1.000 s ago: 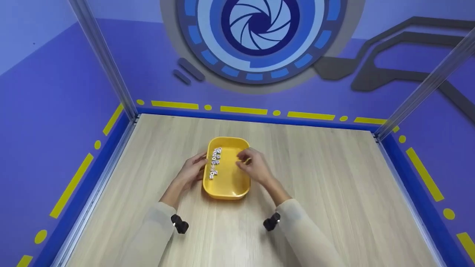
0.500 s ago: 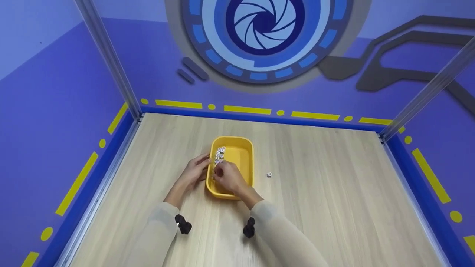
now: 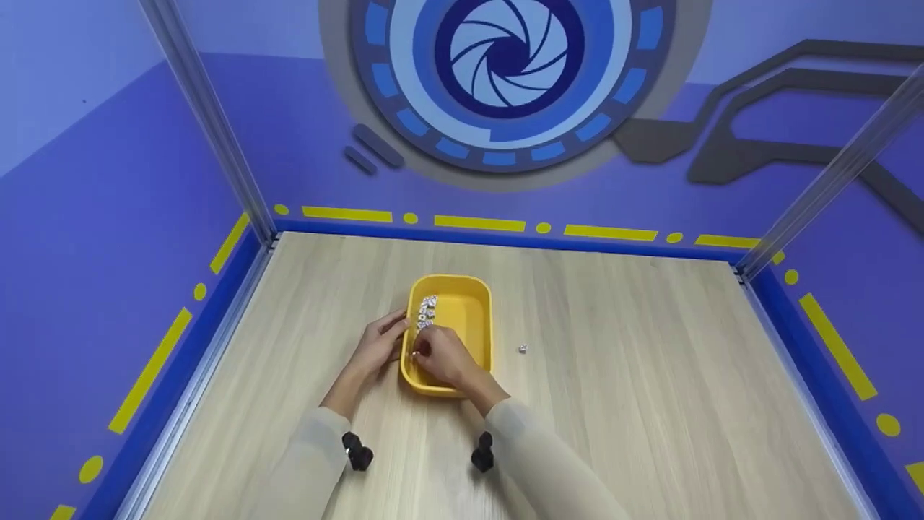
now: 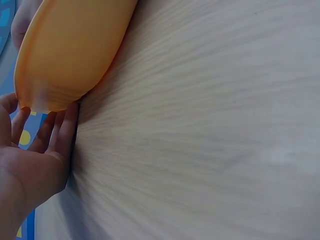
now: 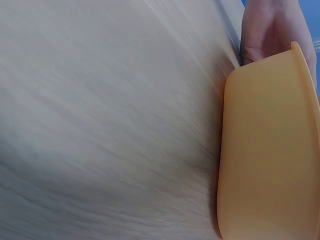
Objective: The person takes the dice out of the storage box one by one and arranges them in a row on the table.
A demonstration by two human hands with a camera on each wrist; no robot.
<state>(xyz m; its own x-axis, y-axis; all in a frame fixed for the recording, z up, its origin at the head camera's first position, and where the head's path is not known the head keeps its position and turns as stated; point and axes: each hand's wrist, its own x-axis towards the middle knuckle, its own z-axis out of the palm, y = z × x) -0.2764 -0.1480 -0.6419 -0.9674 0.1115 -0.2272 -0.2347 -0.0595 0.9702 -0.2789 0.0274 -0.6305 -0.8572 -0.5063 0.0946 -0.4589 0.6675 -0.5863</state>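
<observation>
A yellow tray [image 3: 469, 289] lies on the table, with several small white dice [image 3: 427, 307] in a row along its inner left side. My left hand [image 3: 377, 348] is at the tray's left wall. In the left wrist view its fingers [image 4: 64, 131] lie fairly straight, their tips touching the wall. My right hand [image 3: 446, 355] reaches down into the tray, fingers curled with thumb and fingertips together around a die at the near end of the row; only a bit of white shows there. One loose die [image 3: 522, 349] sits on the table, right of the tray.
The wooden table [image 3: 635, 375] extends around the tray. Blue printed panels [image 3: 303, 130] stand behind and at both sides, with metal posts [image 3: 209, 115] at the back corners. A small black device [image 3: 482, 452] is on each wrist.
My right hand has moved from the tray's right edge leftward to the dice inside it. A die now shows on the table at the right. My left hand has stayed at the tray's left wall.
</observation>
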